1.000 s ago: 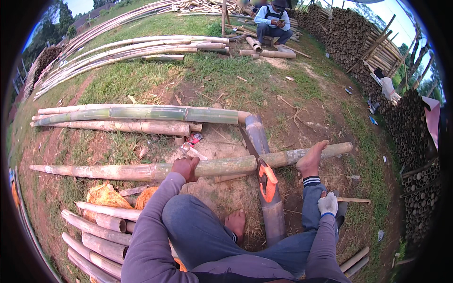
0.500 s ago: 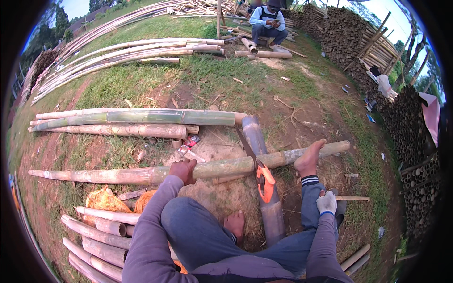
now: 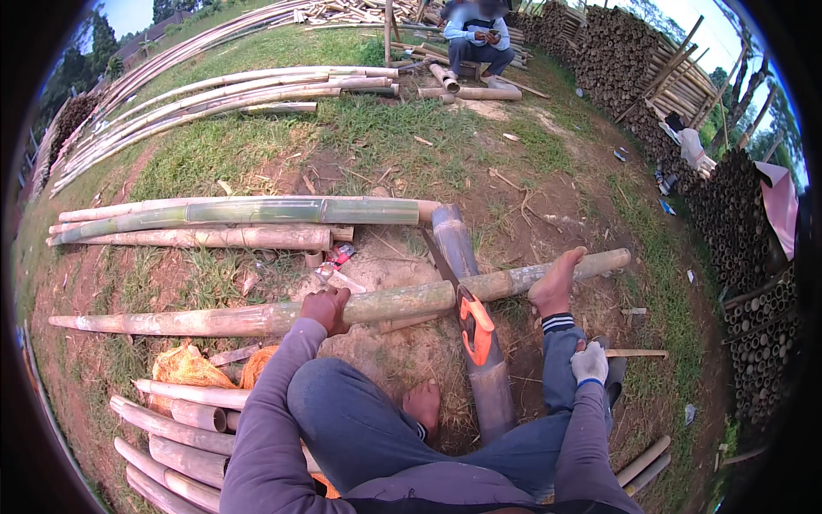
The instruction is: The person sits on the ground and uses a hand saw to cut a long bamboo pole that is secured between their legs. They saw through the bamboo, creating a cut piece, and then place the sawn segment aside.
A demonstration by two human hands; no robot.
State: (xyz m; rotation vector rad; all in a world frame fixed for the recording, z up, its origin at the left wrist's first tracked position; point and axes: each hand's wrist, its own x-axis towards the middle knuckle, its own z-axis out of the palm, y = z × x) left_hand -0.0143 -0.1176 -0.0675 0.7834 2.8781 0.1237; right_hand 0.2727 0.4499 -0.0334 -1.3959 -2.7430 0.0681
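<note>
A long bamboo pole (image 3: 394,301) lies crosswise in front of me, resting on a thick greyish bamboo log (image 3: 490,394). My left hand (image 3: 325,310) is closed over the pole's top, left of the log. A handsaw with an orange handle (image 3: 475,330) stands in the pole at the log, its dark blade pointing away; neither hand touches it. My bare right foot (image 3: 556,283) presses on the pole's right part. Beside my right lower leg, my right hand (image 3: 590,361), in a white glove, is closed; what it grips is hidden. A light wooden stick (image 3: 636,352) juts out beside it.
Bamboo poles (image 3: 248,212) lie beyond mine, and cut pieces (image 3: 184,433) lie near left with orange netting (image 3: 184,366). Another person (image 3: 479,38) sits at the back, hands together. Tall bamboo stacks (image 3: 736,223) line the right side.
The whole view has shifted slightly. My left hand stays on the pole, the saw stays in place, and my right hand remains beside the leg.
</note>
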